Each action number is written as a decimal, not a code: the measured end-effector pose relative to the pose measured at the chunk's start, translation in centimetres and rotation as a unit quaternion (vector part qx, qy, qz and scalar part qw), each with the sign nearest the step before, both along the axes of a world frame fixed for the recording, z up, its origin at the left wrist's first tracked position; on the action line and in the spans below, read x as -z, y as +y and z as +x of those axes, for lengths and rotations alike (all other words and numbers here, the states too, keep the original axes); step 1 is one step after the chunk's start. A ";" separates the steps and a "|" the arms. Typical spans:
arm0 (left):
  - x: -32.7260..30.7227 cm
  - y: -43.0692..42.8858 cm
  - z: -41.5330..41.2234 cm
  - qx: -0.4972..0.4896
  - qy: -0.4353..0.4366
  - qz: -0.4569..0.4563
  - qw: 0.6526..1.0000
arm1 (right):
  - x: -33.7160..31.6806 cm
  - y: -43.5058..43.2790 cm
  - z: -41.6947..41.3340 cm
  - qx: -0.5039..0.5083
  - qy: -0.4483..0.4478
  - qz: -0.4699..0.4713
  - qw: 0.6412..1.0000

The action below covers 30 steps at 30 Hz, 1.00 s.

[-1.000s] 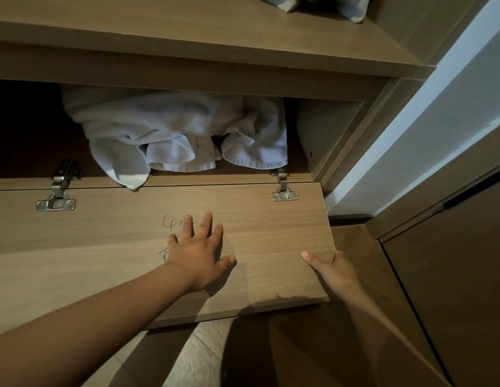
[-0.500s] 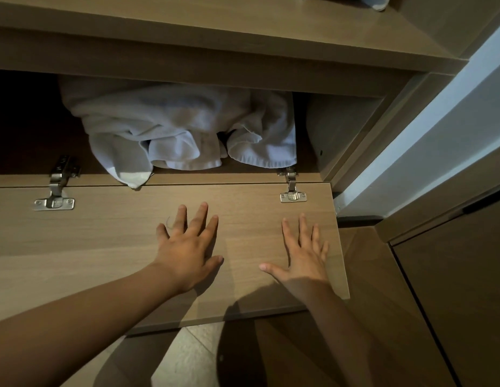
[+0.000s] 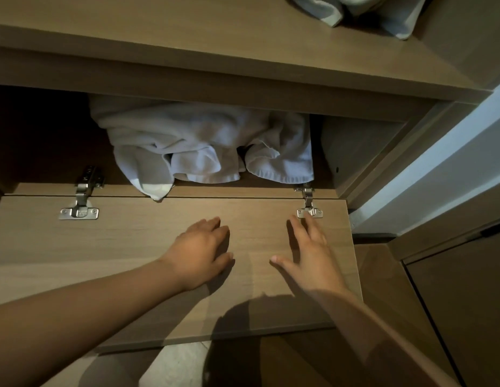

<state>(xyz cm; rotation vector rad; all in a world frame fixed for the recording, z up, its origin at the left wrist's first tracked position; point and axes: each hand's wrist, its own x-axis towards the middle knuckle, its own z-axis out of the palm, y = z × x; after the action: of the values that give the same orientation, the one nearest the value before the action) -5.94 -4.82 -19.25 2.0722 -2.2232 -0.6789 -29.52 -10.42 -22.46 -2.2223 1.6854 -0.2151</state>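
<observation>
Flap (image 3: 126, 247): hanging fully open below the compartment. Left hand (image 3: 200, 254) and right hand (image 3: 310, 255) are lying flat on its inner face, gripping nothing. Towels (image 3: 204, 146) are sitting bunched inside. Closing, apparently the aim, is not yet showing.

- Dim, warm light overall; the cabinet compartment (image 3: 42, 141) falls to near black at left.
- Cooler, brighter band on the wall (image 3: 427, 185) at right.
- Soft dark shadows lie across the flap door (image 3: 131, 247).
- Edges bow; left hand (image 3: 200, 255) slightly blurred.
</observation>
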 end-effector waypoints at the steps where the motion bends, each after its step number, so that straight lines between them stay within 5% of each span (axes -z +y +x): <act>1: -0.7 -0.2 0.8 -0.005 0.014 -0.028 0.999 | -1.1 -0.7 0.9 -0.024 -0.006 -0.022 0.999; 5: -2.4 -0.9 5.0 -0.057 0.021 -0.127 0.990 | -5.0 -4.3 5.2 -0.076 -0.026 -0.035 0.996; 13: -0.4 -1.5 10.2 -0.099 -0.041 -0.115 0.988 | -6.4 -7.3 14.1 -0.136 -0.071 -0.069 0.986; 17: 0.1 -1.1 11.2 -0.137 -0.018 -0.109 0.984 | -6.2 -8.7 16.8 -0.120 -0.008 -0.133 0.984; 21: 1.0 -0.7 11.2 -0.123 -0.041 -0.081 0.988 | -5.3 -10.3 18.7 -0.054 0.029 -0.091 0.994; 30: 1.2 -1.2 11.5 -0.133 -0.069 -0.083 0.985 | -3.6 -12.2 21.2 -0.007 -0.120 -0.050 0.992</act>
<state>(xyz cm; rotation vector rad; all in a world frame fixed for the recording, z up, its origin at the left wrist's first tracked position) 5.53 -6.00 -20.42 2.3296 -1.9328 -0.3276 -8.30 -22.59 -18.89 -2.1757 1.5611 -0.5503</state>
